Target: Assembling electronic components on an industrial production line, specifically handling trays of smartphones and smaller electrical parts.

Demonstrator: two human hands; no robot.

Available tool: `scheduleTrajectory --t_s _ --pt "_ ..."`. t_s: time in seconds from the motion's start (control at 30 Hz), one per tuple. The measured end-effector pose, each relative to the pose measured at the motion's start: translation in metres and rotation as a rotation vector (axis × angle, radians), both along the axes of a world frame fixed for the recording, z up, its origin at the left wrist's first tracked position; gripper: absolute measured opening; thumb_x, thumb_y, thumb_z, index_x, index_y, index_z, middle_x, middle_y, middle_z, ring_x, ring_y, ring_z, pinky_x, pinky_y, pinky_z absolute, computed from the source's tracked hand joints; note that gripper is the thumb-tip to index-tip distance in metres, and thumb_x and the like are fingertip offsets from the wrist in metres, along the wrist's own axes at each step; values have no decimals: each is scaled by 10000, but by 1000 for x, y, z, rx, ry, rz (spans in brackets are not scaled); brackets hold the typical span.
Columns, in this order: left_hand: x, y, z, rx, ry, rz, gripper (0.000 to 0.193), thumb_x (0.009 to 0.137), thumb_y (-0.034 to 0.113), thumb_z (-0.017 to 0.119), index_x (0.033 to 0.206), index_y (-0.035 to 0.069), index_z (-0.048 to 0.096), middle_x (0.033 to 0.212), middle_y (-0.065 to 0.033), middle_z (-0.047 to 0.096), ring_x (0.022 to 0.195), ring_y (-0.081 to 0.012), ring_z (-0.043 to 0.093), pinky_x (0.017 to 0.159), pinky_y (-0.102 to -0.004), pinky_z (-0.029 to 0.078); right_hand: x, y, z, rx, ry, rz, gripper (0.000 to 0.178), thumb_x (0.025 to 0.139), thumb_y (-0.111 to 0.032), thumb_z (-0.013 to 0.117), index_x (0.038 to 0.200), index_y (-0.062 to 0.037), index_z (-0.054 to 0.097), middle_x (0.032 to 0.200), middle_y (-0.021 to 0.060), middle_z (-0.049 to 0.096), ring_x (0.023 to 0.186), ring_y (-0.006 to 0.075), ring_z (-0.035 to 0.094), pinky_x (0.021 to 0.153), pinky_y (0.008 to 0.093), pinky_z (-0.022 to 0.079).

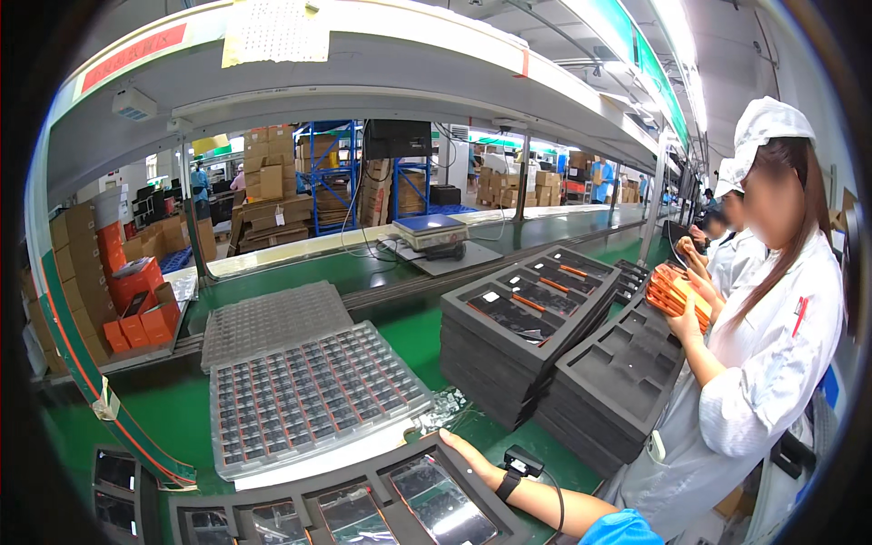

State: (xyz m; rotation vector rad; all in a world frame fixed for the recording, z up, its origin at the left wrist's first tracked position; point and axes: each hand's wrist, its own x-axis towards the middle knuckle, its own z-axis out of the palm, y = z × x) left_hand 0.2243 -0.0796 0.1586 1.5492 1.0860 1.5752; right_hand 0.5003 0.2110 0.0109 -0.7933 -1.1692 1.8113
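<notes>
My right hand (468, 454) reaches in from the lower right, a small camera strapped at its wrist. It grips the far right rim of a black foam tray (381, 473), with most of its fingers hidden. In the tray's pockets lie several dark glass panels (443, 500) with orange edges. My left hand is not in view. Just beyond the foam tray sits a clear plastic blister tray (313, 391) filled with rows of small dark parts with orange strips.
Right of centre stand stacked black foam trays (536, 295) with panels, beside another foam stack (627, 363). A co-worker (763, 345) in white holds orange pieces (677, 295). Behind are a scale (431, 234) and another clear tray (272, 318). A post (100, 381) rises at left.
</notes>
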Motion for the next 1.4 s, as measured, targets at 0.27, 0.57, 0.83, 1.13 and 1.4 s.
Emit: scheduleTrajectory --t_s 0.27,0.57,0.83,1.13,1.4 --pt "0 -1 0 2 -16 -14 275 893 293 641 1089 104 604 945 -120 613 941 -264 613 837 -426 511 -1 1 -3 37 0 -8 570 1029 -508 439 1295 -31 606 1081 1 653 905 61 551 789 212 444" --pt "1 -1 0 2 -31 -23 282 903 298 638 1100 101 588 961 -126 613 954 -265 616 841 -431 516 -3 -1 0 -44 -3 -47 561 1018 -523 456 1242 -40 631 1002 1 653 844 56 547 724 204 445" --pt "0 -1 -1 3 -44 -34 290 912 302 636 1109 99 574 975 -131 612 967 -267 618 844 -436 520 -3 1 -2 18 6 -28 566 1019 -513 459 1277 -34 617 1053 7 657 883 65 552 779 219 448" --pt "-1 -3 0 -2 -51 -36 298 923 307 633 1120 96 559 990 -136 612 980 -268 621 847 -441 525 -2 7 -14 52 -32 -34 573 1009 -548 456 1242 -56 634 904 -24 632 739 41 517 622 193 416" --pt "2 -3 1 -4 -65 -40 307 932 311 631 1130 94 545 1004 -141 611 992 -269 623 850 -446 529 4 10 -17 23 -36 -11 591 1010 -551 450 1276 -52 620 915 -22 631 754 47 511 640 198 418"
